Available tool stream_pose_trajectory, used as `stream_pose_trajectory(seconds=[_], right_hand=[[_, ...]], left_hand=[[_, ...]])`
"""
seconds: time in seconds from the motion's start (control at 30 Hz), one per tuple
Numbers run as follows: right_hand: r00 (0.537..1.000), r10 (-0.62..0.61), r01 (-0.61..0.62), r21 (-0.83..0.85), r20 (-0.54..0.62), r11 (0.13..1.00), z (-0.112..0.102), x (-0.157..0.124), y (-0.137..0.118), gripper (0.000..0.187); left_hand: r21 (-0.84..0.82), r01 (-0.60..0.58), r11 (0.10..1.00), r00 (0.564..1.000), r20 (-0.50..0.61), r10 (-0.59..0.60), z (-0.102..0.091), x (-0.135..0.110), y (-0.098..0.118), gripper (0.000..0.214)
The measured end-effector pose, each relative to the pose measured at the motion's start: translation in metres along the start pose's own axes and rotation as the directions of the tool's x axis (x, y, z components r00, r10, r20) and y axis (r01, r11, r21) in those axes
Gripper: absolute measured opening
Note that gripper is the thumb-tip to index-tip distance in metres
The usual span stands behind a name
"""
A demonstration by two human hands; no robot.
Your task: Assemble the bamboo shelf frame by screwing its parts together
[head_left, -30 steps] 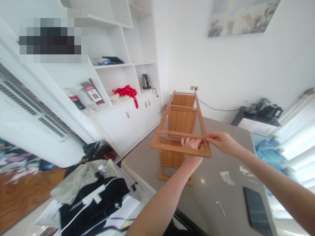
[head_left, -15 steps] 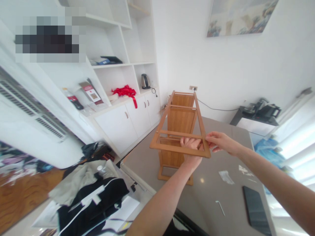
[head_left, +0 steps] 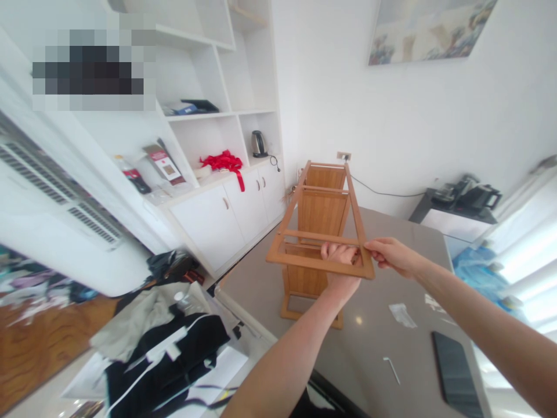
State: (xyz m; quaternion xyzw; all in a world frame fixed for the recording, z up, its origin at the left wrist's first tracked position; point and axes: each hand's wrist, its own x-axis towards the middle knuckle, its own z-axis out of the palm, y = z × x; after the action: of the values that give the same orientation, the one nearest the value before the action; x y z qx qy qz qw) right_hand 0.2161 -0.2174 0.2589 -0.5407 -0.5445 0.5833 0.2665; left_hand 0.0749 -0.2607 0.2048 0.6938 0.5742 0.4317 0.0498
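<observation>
A light-brown wooden rack (head_left: 324, 212) with slatted panels stands on the grey table (head_left: 369, 354). My left hand (head_left: 340, 253) reaches under the near rail and shows through the opening at the rack's near end. Its fingers are curled against the wood by the right corner; their tips are partly hidden. On the outer side of that same corner is my right hand (head_left: 394, 254), thumb and forefinger pinched together at the side rail. Whatever small thing may be between them is too small to make out. An L-shaped hex key (head_left: 393, 371) lies on the table nearer to me.
A clear plastic bag (head_left: 402, 315) and a dark flat tablet-like device (head_left: 456, 371) lie on the table's right side. Clothes (head_left: 169, 348) are heaped at lower left. White cabinets (head_left: 209, 215) hold a kettle (head_left: 259, 144) and red ribbon (head_left: 224, 162). Another kettle (head_left: 481, 197) stands far right.
My right hand's fingers have drawn closer together at the rail corner. The left hand and the rack hold nearly the same place; the view has shifted slightly.
</observation>
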Motion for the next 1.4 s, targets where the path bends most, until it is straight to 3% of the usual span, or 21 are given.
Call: stream_pose_trajectory(seconds=[0.4,1.1,1.27,1.4], right_hand=[[0.994,0.034,-0.056,0.221,0.102,0.974,-0.003,0.002,0.010,0.027],[0.982,0.050,-0.064,0.071,0.184,0.995,-0.007,0.002,-0.001,0.040],[0.971,0.053,-0.075,0.087,0.235,0.993,-0.008,0.003,-0.001,0.041],[0.977,0.038,-0.059,0.095,0.208,0.994,-0.007,0.005,0.002,0.041]], left_hand=[[0.037,-0.016,0.999,1.000,0.010,0.016,-0.001,0.001,0.001,0.015],[0.046,-0.032,0.998,0.999,0.026,0.031,-0.003,0.002,0.002,0.017],[0.035,-0.031,0.999,0.999,0.030,0.030,-0.002,0.001,0.000,0.017],[0.025,-0.028,0.999,0.999,0.017,0.027,-0.001,0.001,0.000,0.017]])
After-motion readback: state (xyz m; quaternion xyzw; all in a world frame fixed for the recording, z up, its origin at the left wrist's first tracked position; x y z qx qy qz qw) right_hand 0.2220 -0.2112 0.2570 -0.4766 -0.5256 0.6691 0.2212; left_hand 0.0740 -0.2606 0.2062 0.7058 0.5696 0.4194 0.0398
